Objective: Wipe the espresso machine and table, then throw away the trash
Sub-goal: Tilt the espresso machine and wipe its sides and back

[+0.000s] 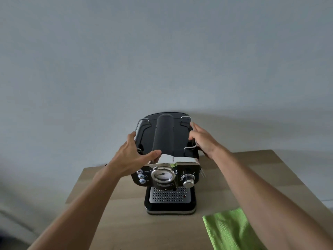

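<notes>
A black and chrome espresso machine stands on the wooden table, close to the grey wall. My left hand lies against the machine's upper left side, thumb across the chrome front edge, fingers on the left rail. My right hand is on the upper right side, fingers reaching over the wire rail. Both hands clasp the machine's top from opposite sides. A green cloth lies flat on the table at the near right, partly under my right forearm.
The machine's drip tray faces me, with a gauge and knob above it. The table ends to the left and right of the machine; a pale floor shows beyond its left edge. The wall stands right behind the machine.
</notes>
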Tool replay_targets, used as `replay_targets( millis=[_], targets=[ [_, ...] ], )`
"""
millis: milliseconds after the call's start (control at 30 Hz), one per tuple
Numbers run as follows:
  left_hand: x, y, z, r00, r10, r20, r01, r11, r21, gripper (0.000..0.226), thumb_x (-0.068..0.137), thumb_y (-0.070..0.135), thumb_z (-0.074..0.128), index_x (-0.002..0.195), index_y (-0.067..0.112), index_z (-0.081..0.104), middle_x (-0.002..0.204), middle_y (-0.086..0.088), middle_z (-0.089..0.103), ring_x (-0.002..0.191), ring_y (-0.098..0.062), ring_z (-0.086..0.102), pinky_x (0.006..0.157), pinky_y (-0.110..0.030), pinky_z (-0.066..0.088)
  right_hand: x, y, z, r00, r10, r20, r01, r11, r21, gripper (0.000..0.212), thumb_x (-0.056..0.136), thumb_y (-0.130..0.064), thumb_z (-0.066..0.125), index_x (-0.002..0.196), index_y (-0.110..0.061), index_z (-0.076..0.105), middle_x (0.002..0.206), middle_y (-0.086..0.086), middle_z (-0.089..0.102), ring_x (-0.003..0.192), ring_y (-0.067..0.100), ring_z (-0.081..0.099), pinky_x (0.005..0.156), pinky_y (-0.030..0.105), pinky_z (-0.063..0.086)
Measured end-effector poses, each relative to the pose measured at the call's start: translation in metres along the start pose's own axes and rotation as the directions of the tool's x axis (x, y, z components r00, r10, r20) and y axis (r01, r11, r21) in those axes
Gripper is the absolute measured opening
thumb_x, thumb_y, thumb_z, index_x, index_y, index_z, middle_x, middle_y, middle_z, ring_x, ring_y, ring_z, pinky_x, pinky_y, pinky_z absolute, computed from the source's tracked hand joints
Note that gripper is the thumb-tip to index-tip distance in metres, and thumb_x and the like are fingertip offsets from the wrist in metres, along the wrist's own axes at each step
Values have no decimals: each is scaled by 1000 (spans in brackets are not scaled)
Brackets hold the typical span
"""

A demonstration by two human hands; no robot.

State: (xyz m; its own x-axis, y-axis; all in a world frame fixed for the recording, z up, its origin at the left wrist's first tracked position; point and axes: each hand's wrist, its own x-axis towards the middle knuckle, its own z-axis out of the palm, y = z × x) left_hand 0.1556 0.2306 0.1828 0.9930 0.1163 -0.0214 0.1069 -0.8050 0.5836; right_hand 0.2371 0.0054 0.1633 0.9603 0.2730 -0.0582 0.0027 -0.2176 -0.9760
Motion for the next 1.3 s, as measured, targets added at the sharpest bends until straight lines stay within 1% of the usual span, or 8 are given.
replay_targets(
  millis=[167,267,333,600,967,1100,1200,1300],
  targets=[
    [-6,9,9,1000,27,12,-27,998,48,122,58,80,53,149,15,5,154,-13,25,134,-28,37,107,-43,34,5,1,-11,1000,31,0,-31,999,42,67,84,3,41,147,-9,24,155,-1,20,141,11,19,107,21,17],
    [-9,12,11,1000,17,2,-17,999,44,119,60,78,55,148,15,5,154,-14,25,134,-29,38,105,-43,34,3,-6,-11,999,19,-46,-18,1000,4,58,88,0,43,144,-10,29,149,8,33,135,21,33,107,29,26],
    [-11,13,9,1000,8,0,-8,1000,26,119,60,77,56,148,15,6,154,-14,26,133,-30,38,105,-42,35,-2,-7,-12,996,-11,-88,10,1000,-11,59,92,-7,45,146,-20,25,145,12,38,126,23,42,103,35,31],
    [-8,15,7,1000,-5,14,5,1000,-17,112,68,68,65,148,15,7,149,-16,34,130,-30,41,104,-42,36,-4,7,-6,990,-61,-124,48,993,-108,54,97,-12,32,147,-29,21,153,-6,24,133,9,30,97,20,21],
    [-5,10,10,1000,-9,9,9,1000,-22,113,68,70,65,148,14,8,151,-15,29,133,-30,37,105,-42,34,-5,6,-8,987,-66,-149,36,981,-192,48,99,-20,34,147,-25,25,153,-4,25,141,16,23,109,26,18],
    [-1,8,7,993,119,-17,-110,959,260,115,66,86,45,151,21,5,160,-3,-8,145,-27,7,113,-55,19,-34,20,-12,982,-43,-186,4,978,-207,50,100,-44,25,146,-25,28,153,-3,25,141,18,21,116,41,17],
    [3,6,9,947,322,24,-307,874,376,103,65,89,18,151,33,9,160,2,-5,146,-20,0,115,-55,9,-67,50,-14,962,-38,-271,-38,962,-270,49,101,-41,26,145,-22,30,152,-1,30,140,19,26,115,39,19],
    [7,2,12,911,407,74,-402,832,382,96,65,93,13,148,45,13,160,5,7,146,-22,7,115,-55,15,-102,101,-11,960,16,-278,-129,910,-395,47,102,-33,30,145,-14,31,148,6,36,136,22,33,110,31,24]
  ],
)
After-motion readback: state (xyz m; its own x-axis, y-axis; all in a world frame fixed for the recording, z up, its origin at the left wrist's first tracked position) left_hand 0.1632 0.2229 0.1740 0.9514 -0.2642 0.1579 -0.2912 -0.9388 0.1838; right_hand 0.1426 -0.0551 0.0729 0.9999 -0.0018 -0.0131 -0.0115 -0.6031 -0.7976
